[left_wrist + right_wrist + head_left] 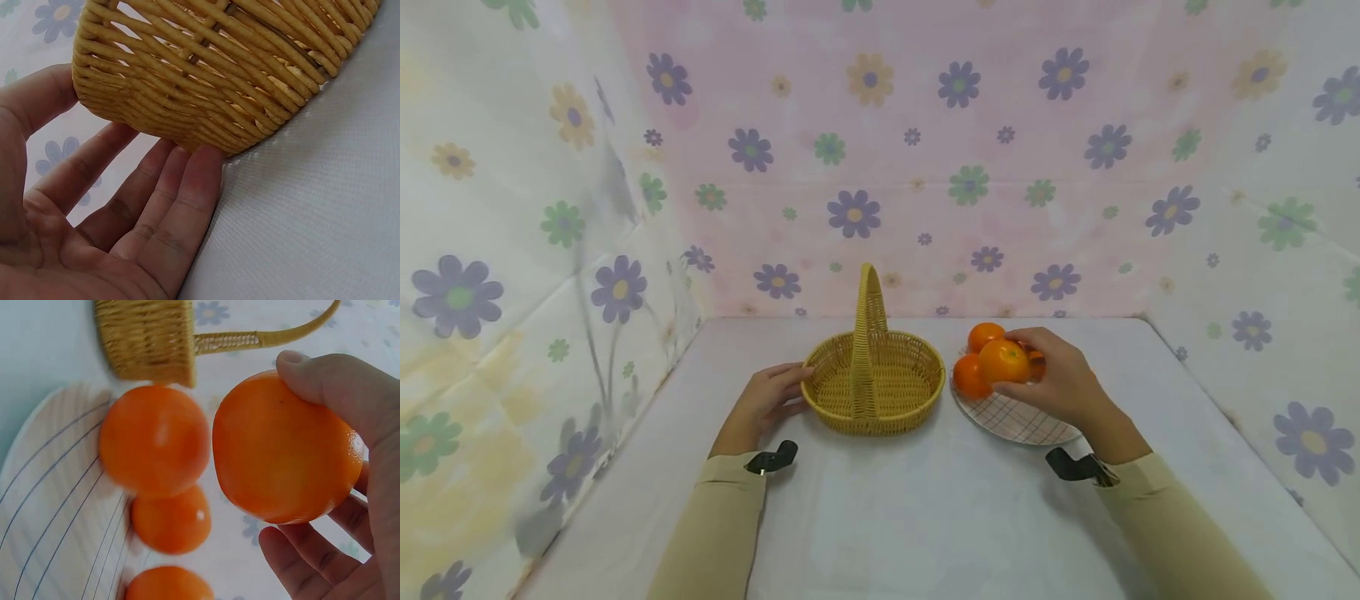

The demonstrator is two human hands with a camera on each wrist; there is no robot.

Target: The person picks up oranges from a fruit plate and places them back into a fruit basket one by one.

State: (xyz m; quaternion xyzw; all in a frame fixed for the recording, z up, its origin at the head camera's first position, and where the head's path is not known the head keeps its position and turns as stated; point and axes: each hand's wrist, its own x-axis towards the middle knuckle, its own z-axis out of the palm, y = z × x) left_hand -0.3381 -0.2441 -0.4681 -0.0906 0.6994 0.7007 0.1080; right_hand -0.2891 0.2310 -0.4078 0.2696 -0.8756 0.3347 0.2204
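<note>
In the head view my left hand (769,398) touches the left end of a yellow wicker basket (898,419) with a tall handle. The left wrist view shows the fingers (197,178) fairly straight against the woven outer side of the basket (206,81). My right hand (1060,379) grips an orange (1004,361) between thumb and fingers, above a checked plate (1018,423). The right wrist view shows this orange (284,450) apart from another orange (155,440), with more oranges (172,519) below it along the plate (56,487).
The basket stands left of the plate on a white tabletop (865,517). Flower-patterned cloth (917,108) rises behind the table and at both sides. Dark curved pieces (775,458) stick out at both wrists, by the beige sleeves.
</note>
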